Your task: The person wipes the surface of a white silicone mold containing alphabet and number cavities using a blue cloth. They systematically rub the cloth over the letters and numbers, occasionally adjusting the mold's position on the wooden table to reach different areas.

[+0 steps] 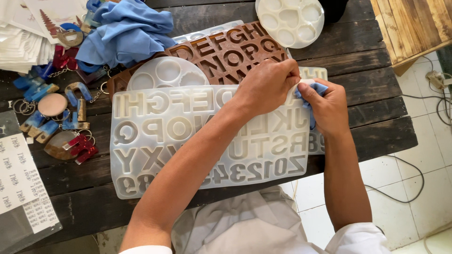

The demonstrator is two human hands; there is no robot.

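a large translucent white letter mould (188, 141) is laid flat on a dark wooden table (376, 84), its near edge close to the person's body. the upper right corner of the mould is pinched and lifted slightly by the left hand (266, 84), fingers curled closed over the edge. a small blue cloth (308, 94) is gripped in the right hand (327, 110), fingers closed around it, and is pressed against that same corner, just beside the left hand's fingertips. a brown letter mould (226, 51) is seen behind, partly covered by the white one, with a round white mould (167, 73) resting across its left part. another round white mould with circular cavities (289, 21) is placed at the far edge of the table. a crumpled blue rag (125, 30) is heaped at the upper left, near scattered resin keychains (61, 122) in blue, red and wood tones. sheets of printed stickers (21, 183) are noted at the lower left.
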